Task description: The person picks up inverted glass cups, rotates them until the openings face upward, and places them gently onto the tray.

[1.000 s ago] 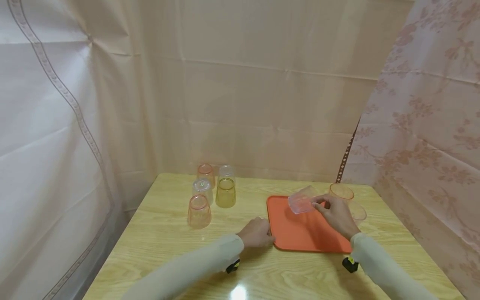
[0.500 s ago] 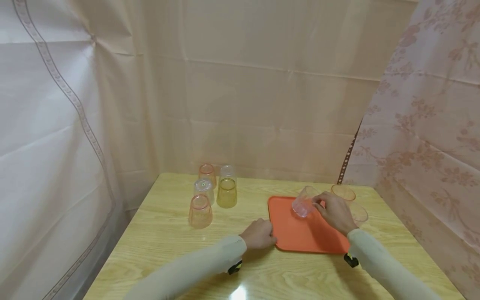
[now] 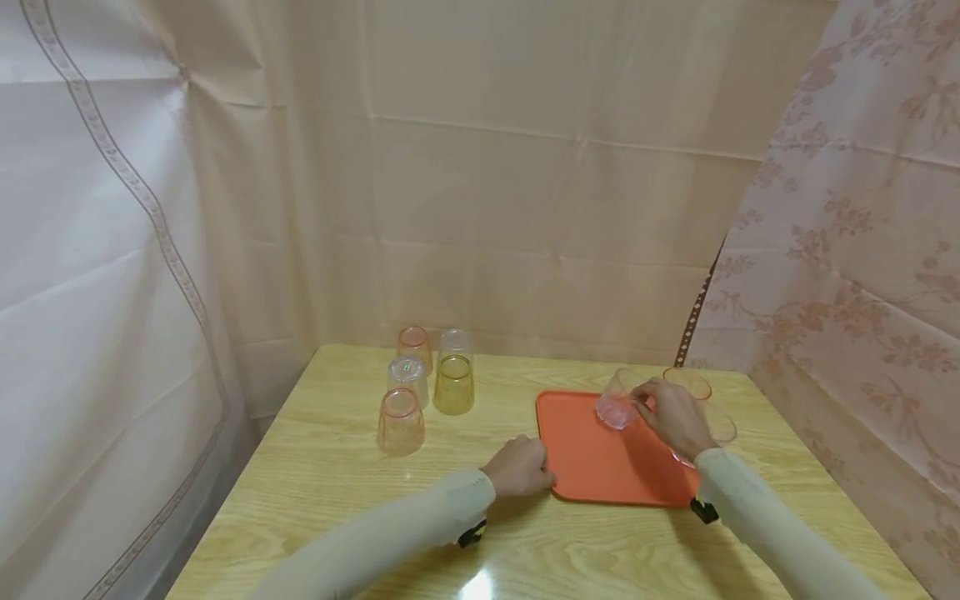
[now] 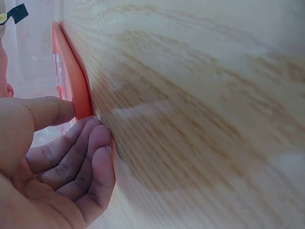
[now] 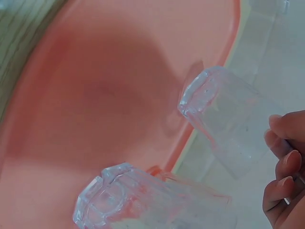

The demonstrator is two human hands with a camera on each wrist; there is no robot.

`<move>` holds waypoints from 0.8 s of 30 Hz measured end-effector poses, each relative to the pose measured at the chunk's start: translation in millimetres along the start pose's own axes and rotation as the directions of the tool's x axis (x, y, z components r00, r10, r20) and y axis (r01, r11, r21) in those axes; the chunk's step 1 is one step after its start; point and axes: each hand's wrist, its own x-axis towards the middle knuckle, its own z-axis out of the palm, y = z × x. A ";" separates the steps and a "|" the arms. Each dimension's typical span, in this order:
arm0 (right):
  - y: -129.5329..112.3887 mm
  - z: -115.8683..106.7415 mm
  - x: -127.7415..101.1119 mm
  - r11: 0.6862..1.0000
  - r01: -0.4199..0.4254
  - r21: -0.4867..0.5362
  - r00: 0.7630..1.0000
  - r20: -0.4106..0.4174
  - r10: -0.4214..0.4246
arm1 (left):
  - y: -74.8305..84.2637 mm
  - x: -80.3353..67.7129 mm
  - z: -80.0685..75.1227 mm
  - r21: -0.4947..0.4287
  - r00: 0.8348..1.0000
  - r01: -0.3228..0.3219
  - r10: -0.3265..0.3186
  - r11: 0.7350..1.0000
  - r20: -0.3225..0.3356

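My right hand (image 3: 678,417) pinches a clear cup (image 3: 617,407) by its upper side, near the rim. Tilted, base downward, the cup is over the back part of the orange tray (image 3: 592,482); the right wrist view shows its thick base (image 5: 198,93) at the tray's surface, though I cannot tell if they touch. A second clear cup (image 5: 107,198) stands on the tray nearer the wrist, mostly behind my hand in the head view. My left hand (image 3: 517,468) grips the tray's left edge, thumb on the rim (image 4: 80,98) and curled fingers underneath.
An orange-rimmed cup (image 3: 688,383) and a clear cup (image 3: 724,427) stand to the right, partly behind my right hand. Left of the tray are several cups turned variously: pinkish (image 3: 401,425), clear (image 3: 407,383), yellow (image 3: 453,387). Cloth curtains (image 3: 480,208) enclose the table.
The clear cup in my right hand has swung more upright and shifted slightly right over the tray. My left hand keeps its grip on the tray edge.
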 end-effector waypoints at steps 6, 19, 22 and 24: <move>3.2 0.1 4.3 1.000 0.022 -0.022 0.999 -0.022 -0.023 | 0.5 -0.8 0.0 -0.003 1.000 0.005 -0.005 1.000 -0.003; 15.4 1.6 8.3 0.996 0.068 -0.053 0.997 -0.035 -0.070 | 1.5 -0.7 -0.7 -0.007 1.000 0.015 -0.015 1.000 0.005; 17.2 1.9 8.6 0.995 0.074 -0.063 0.997 -0.029 -0.076 | 0.9 -0.6 -0.2 -0.006 1.000 0.013 -0.013 1.000 0.001; 17.9 2.1 8.8 0.995 0.076 -0.072 0.997 -0.028 -0.078 | 0.8 -0.4 -0.1 -0.005 1.000 0.011 -0.011 1.000 0.001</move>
